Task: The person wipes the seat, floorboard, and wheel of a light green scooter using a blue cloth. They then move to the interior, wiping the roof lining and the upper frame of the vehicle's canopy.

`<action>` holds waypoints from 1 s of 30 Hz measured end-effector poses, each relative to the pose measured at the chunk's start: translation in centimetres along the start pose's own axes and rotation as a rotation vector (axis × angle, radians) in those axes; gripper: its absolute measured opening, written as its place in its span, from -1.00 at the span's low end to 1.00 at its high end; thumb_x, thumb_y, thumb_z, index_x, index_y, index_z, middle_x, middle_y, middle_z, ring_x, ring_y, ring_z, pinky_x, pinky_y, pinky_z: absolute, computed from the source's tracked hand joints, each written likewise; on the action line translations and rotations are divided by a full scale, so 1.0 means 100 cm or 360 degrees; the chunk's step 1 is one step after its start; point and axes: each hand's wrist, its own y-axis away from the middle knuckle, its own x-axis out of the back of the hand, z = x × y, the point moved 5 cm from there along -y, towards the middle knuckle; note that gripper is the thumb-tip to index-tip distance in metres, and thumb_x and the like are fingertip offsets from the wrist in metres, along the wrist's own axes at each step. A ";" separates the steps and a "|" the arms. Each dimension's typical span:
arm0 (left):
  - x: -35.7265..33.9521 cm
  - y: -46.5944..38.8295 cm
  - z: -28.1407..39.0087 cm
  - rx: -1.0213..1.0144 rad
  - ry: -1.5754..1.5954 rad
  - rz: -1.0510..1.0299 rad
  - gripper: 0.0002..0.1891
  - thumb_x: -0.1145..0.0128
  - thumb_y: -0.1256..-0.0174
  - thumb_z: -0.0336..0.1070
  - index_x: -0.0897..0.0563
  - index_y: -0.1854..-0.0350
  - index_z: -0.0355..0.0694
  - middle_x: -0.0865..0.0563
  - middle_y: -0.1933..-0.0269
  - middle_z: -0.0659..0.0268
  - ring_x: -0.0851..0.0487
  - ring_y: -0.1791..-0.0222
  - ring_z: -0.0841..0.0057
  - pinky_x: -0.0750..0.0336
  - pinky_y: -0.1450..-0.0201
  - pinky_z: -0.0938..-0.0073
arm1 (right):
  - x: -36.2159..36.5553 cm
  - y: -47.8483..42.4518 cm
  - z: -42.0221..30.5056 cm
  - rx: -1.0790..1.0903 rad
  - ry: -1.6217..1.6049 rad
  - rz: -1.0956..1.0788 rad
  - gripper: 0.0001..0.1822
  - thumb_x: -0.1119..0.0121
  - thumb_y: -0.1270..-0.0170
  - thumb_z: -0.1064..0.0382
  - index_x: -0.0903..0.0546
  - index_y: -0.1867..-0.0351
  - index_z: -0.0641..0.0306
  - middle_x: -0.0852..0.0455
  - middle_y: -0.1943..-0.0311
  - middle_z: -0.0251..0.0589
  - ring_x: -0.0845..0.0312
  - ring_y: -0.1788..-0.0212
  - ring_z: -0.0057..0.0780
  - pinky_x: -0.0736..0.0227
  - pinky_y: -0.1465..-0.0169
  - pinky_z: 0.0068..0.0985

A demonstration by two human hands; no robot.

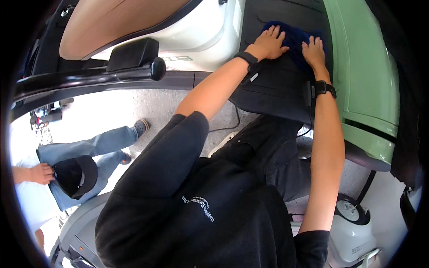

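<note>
Both my hands rest on a dark blue cloth (296, 42), which lies on the black footboard mat (276, 85) of a scooter. My left hand (270, 42) presses its left part with spread fingers. Flat on the right part is my right hand (314, 52), beside a light green body panel (362, 63). Neither hand is closed around the cloth. A brown seat (124, 23) and a white side panel (187, 40) stand to the left of the mat.
A black tubular bar (100, 78) juts in from the left. Beyond it stands a person in jeans (90, 144), with a black cap (75, 176). A thin cable (228, 128) lies on the floor. More scooter bodywork (352, 234) is at the lower right.
</note>
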 end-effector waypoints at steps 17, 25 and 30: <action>0.047 0.245 0.036 -0.0146 0.0309 -0.0119 -0.38 0.07 -0.56 0.13 -0.43 -0.34 -0.37 -0.42 -0.40 -0.19 -0.27 -0.51 -0.03 -0.12 -0.58 0.08 | -0.006 0.194 -0.149 0.0820 -0.0678 0.0092 -0.47 -0.07 -0.40 0.23 -0.46 -0.37 0.36 -0.41 -0.45 -0.02 -0.23 -0.51 -0.06 -0.16 -0.50 -0.13; 0.033 0.236 0.070 -0.0226 0.0214 -0.0062 -0.32 0.10 -0.55 0.18 -0.41 -0.37 -0.39 -0.29 -0.51 -0.14 -0.12 -0.59 0.04 0.02 -0.62 0.09 | 0.022 0.261 -0.100 0.0362 -0.0347 0.0193 -0.49 -0.02 -0.49 0.14 -0.46 -0.37 0.33 -0.41 -0.45 -0.05 -0.23 -0.52 -0.13 -0.16 -0.50 -0.13; 0.003 0.195 0.112 -0.0436 0.0295 0.0030 -0.34 0.12 -0.57 0.17 -0.44 -0.40 -0.33 -0.28 -0.54 -0.03 -0.09 -0.61 0.09 0.02 -0.61 0.07 | 0.032 0.267 -0.035 0.0040 -0.0056 0.0359 -0.48 0.03 -0.53 0.11 -0.44 -0.39 0.37 -0.37 -0.48 -0.03 -0.21 -0.53 -0.09 -0.17 -0.49 -0.11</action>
